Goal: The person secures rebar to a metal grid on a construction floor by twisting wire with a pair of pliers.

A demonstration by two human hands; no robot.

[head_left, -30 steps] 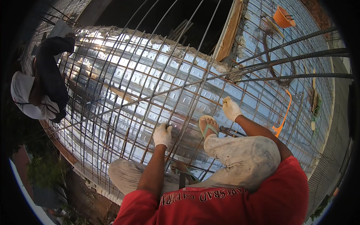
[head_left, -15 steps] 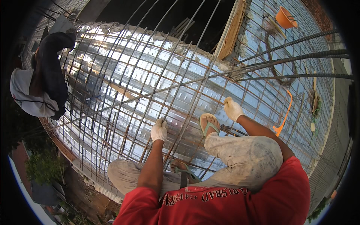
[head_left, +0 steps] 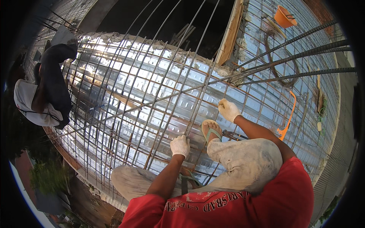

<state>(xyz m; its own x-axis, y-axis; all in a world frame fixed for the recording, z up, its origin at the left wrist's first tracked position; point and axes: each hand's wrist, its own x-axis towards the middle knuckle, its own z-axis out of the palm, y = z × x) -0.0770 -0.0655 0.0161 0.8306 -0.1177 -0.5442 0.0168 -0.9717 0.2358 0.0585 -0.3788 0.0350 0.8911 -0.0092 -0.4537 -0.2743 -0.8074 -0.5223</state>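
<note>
My left hand (head_left: 180, 146), in a white knit glove, is closed at a thin steel rebar (head_left: 193, 121) of the mesh in front of me. The rebar runs away from me over the shiny ribbed metal decking (head_left: 178, 125). My right hand (head_left: 229, 110), also gloved, is curled closed just above the mesh beyond my sandalled foot (head_left: 211, 130). What its fingers hold, if anything, is hidden. Next to that foot lies a dark two-handled metal tool (head_left: 234, 135), partly covered by my leg. An orange-framed hacksaw (head_left: 292, 114) rests on the mesh to the right of my right forearm.
Thick ribbed bars (head_left: 300, 55) jut in from the right. Beyond them are a wire coil (head_left: 283, 81) and an orange bucket (head_left: 284, 17). A timber board (head_left: 230, 34) edges a dark opening (head_left: 152, 22). Another person (head_left: 57, 83) bends over at the left, near the slab edge.
My left hand has moved right and closer to my body. My right hand has shifted slightly left. Both remain closed, and the view has tilted a little.
</note>
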